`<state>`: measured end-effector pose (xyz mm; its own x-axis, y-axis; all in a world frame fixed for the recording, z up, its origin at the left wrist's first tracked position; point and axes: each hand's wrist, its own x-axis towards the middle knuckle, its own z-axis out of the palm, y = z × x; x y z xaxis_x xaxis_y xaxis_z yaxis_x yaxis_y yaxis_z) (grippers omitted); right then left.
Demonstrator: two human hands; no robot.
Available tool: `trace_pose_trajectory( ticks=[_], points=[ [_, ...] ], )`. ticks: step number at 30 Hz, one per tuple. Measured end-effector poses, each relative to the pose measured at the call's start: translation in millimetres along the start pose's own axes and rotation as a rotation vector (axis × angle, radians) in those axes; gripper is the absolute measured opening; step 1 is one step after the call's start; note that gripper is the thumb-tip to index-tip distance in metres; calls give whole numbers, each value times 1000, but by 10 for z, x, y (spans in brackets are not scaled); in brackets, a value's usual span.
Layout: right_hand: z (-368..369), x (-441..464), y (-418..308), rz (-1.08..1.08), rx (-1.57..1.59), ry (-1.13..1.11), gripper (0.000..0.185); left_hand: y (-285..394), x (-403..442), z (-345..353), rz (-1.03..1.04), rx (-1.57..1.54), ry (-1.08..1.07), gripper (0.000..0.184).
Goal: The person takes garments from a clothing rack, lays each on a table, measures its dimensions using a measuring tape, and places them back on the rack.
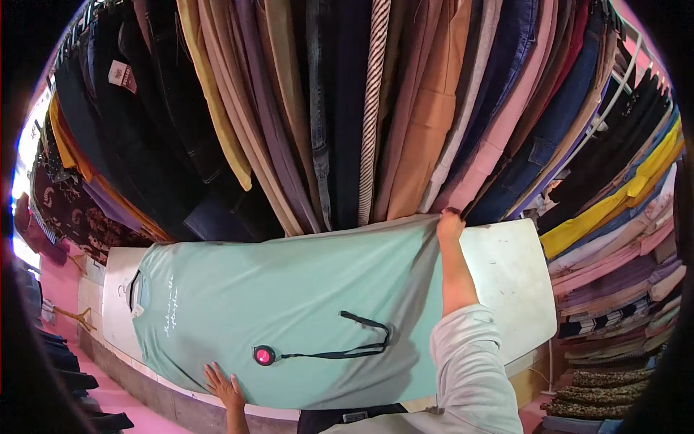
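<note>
A mint-green long T-shirt dress [289,289] lies spread across a white table, with white script lettering near its neck. A black hanger [133,289] shows at its neckline on the left. My left hand [225,385] rests flat with fingers spread on the near edge of the dress. At the far right corner, my right hand [450,221] is closed on the dress's hem. On the fabric between my hands lies a small round black case with a pink face [264,355], and a bent black strap [340,354] runs from it.
The white table [506,282] shows its bare right end. Behind it hangs a dense row of trousers [426,145], touching the table's far edge. Folded clothes [614,304] are stacked at the right. More dark clothes [65,369] are at the lower left.
</note>
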<state>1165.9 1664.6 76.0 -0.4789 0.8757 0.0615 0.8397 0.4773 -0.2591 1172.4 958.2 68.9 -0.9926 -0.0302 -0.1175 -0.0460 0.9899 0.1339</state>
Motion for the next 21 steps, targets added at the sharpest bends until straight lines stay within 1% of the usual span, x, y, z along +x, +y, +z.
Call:
trace_pose_trajectory(
  ticks=[1, 3, 5, 6, 8, 10, 12, 14, 16, 18, 20, 21],
  points=[
    [19, -103, -21, 3, -9, -4, 22, 33, -4, 4, -10, 0, 22, 61],
    [127, -498, -130, -3, -56, 276, 44, 53, -26, 33, -9, 1, 34, 60],
    [140, -1049, -97, -357, 273, 321, 62, 27, -6, 52, 1, 10, 65, 60],
    [150, -1444, -85, -457, 268, 243, 66, 30, 5, 62, 15, 9, 54, 60],
    [-139, -2280, -27, -570, 176, -99, 67, 30, 6, 53, -14, 16, 57, 60],
    [-374, -2712, 309, -623, -13, -305, 68, 18, 34, 58, -4, 32, 52, 61],
    [-419, -2757, 907, -281, 88, -73, 69, -2, 25, 72, -6, 52, 41, 61],
    [-333, -2814, 1505, 158, -146, 175, 65, -46, 25, 100, 42, 23, 103, 62],
    [-433, -3008, 1959, 196, 138, 354, 51, -93, 32, 182, 49, 30, 126, 61],
    [-833, -3388, 1708, 277, 125, 154, 34, -44, 53, 123, 0, 14, 50, 61],
    [-805, -3827, 1501, 166, 105, 203, 26, -14, 46, 79, -14, 1, 29, 62],
    [-751, -3959, 1423, 144, 121, 192, 26, -51, 67, 122, -6, -9, 32, 62]
  ],
)
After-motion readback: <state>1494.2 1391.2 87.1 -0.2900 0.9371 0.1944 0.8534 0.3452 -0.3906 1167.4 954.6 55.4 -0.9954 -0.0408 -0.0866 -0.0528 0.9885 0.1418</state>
